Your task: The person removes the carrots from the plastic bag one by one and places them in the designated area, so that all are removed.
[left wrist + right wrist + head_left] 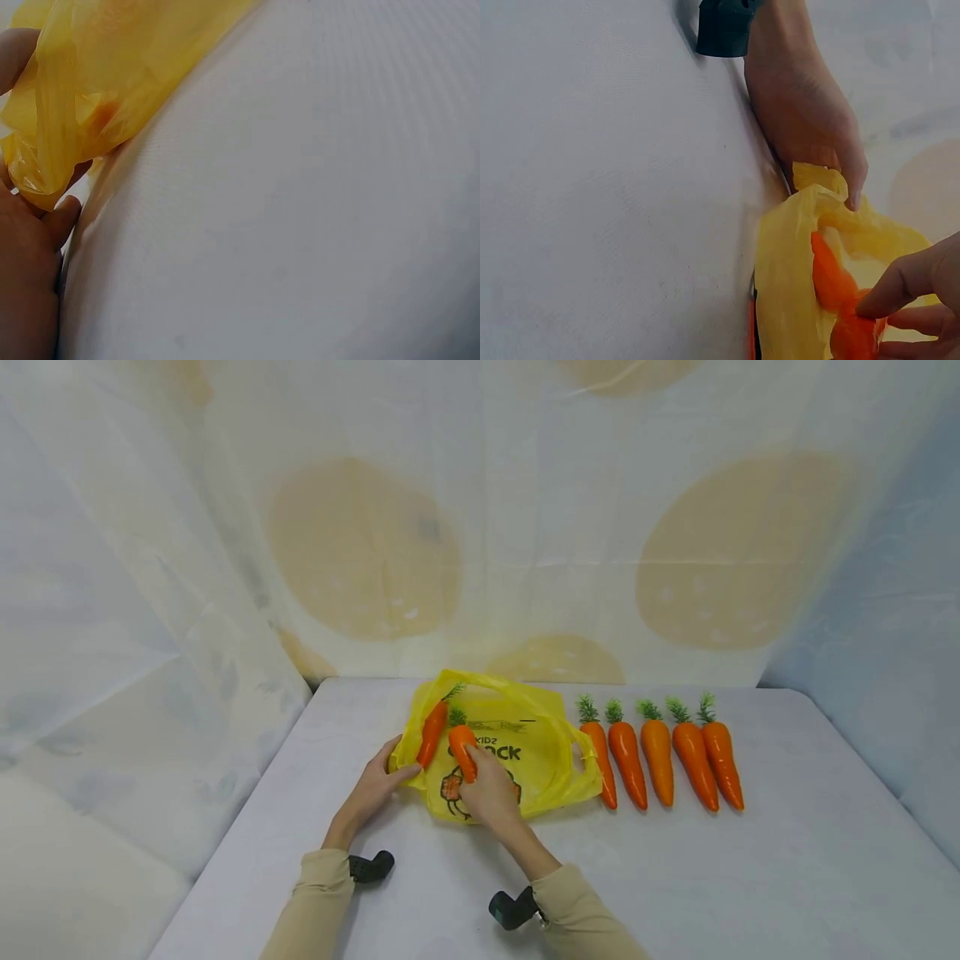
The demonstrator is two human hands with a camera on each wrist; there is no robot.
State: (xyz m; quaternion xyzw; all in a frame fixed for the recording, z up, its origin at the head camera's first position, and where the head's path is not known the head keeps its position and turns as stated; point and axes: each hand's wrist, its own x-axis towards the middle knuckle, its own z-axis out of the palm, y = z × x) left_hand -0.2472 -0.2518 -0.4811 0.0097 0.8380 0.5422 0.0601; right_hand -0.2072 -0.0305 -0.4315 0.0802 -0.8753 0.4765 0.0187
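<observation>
A yellow plastic bag [543,760] with dark printing lies on the table, its mouth spread. My left hand [372,783] grips the bag's left edge between thumb and fingers; the left wrist view shows the gathered yellow film [56,142] there. Inside the mouth, close to that hand, lies one orange carrot [432,733] with a green top. My right hand [491,789] pinches a second carrot [462,745] at the bag's opening, its leafy top pointing away from me. In the right wrist view, the right fingers [907,285] press against orange carrot surface.
Several carrots [657,760] lie side by side right of the bag, green tops toward the back; the bag's handle partly overlaps the nearest. The white table [810,877] meets patterned curtains [517,527] behind. Black wrist devices [512,910] sit on both forearms.
</observation>
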